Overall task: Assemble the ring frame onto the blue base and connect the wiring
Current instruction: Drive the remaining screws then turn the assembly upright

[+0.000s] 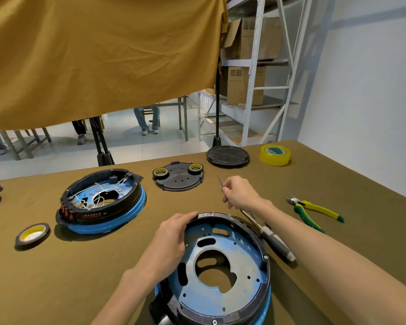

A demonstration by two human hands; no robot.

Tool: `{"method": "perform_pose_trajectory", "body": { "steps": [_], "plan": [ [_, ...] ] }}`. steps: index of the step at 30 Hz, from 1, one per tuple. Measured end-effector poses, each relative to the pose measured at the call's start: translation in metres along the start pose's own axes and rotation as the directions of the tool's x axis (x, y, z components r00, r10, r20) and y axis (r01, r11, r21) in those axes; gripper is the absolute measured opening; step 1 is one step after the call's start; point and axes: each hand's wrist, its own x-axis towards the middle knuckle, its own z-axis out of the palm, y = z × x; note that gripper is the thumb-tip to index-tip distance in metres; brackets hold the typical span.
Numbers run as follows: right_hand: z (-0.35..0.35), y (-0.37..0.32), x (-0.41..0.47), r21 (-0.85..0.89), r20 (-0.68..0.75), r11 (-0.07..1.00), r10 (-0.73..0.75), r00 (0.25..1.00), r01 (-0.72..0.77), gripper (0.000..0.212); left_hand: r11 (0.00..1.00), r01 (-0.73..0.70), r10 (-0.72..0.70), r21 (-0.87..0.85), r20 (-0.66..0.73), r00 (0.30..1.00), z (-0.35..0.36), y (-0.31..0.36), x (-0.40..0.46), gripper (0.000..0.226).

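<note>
- While the left hand (171, 240) rests curled over the near-left rim of the ring frame (256, 233), that frame already sits on the blue base (220, 273) at the near middle of the counter (80, 277); my read is the hand steadies the stack so it won't shift.
- Right hand (238, 192) is just beyond the frame, fingers pinched together on a thin blue-tipped wire (220, 182). Probably the first lead, or a tie, for the wiring step.
- Screws show in the frame's rim at the far, right and near points, so mounting looks mostly done. No wires inside this unit yet.
- Finished-looking unit (101, 202) sits far left, white wires looped inside. Likely kept there as a wiring reference. It carries a small printed label on its side, too small to read.
- Screwdriver (271, 238) lies just right of the frame, under the right forearm, within easy reach.
- Yellow-green cutters (314, 209) lie further right.
- Yellow tape roll (275, 154) far right, printing on its core unreadable. Dark tape roll (32, 234) near left.
- Black plate (178, 175) with two small tape rolls on it and a round black lid (227, 156) sit at the far edge, parked out of the work area.
</note>
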Motion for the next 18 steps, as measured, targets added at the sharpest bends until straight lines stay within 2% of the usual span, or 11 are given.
{"method": "perform_pose_trajectory", "body": {
  "steps": [3,6,9,13,18],
  "plan": [
    [-0.01,0.015,0.0,0.012,-0.154,1.0,0.004,0.988,-0.002,0.016,0.999,0.03,-0.029,0.018,-0.028,0.999,-0.005,-0.008,0.0,0.05],
    [-0.02,0.029,-0.002,0.091,-0.199,0.996,0.005,0.98,0.013,0.015,0.998,0.06,-0.06,0.001,-0.052,0.997,-0.01,-0.013,0.0,0.049],
    [-0.027,0.041,-0.008,0.131,-0.133,0.991,0.025,0.991,-0.007,0.015,0.997,0.077,-0.079,-0.027,-0.081,0.994,-0.018,-0.02,0.001,0.052],
    [-0.019,0.053,-0.021,-0.013,-0.008,1.0,0.017,1.0,-0.017,0.017,0.996,0.083,-0.088,-0.034,-0.153,0.984,-0.032,-0.031,0.008,0.055],
    [-0.01,0.058,-0.027,-0.193,0.028,0.98,0.048,0.998,-0.042,0.016,0.98,0.197,-0.197,-0.022,-0.206,0.958,-0.033,-0.04,0.014,0.05]
  ]
}}
